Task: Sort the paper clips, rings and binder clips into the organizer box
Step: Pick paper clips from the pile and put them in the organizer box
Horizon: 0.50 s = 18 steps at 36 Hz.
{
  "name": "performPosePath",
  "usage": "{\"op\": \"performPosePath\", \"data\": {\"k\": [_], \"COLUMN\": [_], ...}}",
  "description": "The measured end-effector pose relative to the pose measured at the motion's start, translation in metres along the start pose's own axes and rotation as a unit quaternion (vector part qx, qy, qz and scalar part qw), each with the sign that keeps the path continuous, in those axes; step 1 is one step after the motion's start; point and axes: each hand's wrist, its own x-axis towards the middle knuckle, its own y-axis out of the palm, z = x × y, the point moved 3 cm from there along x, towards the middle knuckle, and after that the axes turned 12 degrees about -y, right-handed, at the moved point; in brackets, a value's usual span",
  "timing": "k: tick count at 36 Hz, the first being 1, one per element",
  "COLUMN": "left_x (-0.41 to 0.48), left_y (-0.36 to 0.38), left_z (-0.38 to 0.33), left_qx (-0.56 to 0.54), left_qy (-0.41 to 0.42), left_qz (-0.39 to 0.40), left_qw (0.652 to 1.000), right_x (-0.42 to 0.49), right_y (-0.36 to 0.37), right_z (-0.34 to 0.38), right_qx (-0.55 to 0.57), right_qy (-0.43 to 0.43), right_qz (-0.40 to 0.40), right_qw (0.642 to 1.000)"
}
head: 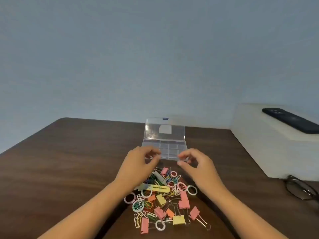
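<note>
Head view — clear plastic box [173, 150] (lid [164, 135] up).

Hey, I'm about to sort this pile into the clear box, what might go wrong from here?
The pile is tangled, paper clips mixed among binder clips, so lifting one may drag others along. The organizer box has its lid standing open; a nudge from the left hand or right hand at its near edge might shift it or drop the lid.
</note>
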Motion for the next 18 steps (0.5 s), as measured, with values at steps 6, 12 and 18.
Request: {"op": "performPosePath", "data": {"k": [6, 12, 18], "left_x": [-0.010, -0.005, -0.005], "left_y": [-0.006, -0.017, -0.017], "left_z": [0.025, 0.034, 0.032], "left_qx": [0.030, 0.070, 0.108], "left_qy": [-0.017, -0.056, -0.083], "left_qz": [0.026, 0.088, 0.132], "left_qw": [0.999, 0.992, 0.982], "right_x": [-0.017, -0.020, -0.021], "right_y": [0.006, 0.001, 0.004], "right_z": [-0.006, -0.008, -0.005], "right_qx": [-0.056, -0.107, -0.121], "right_qy": [0.011, 0.024, 0.034], "right_qz": [0.020, 0.061, 0.083], "right_qw": [0.998, 0.992, 0.989]}}
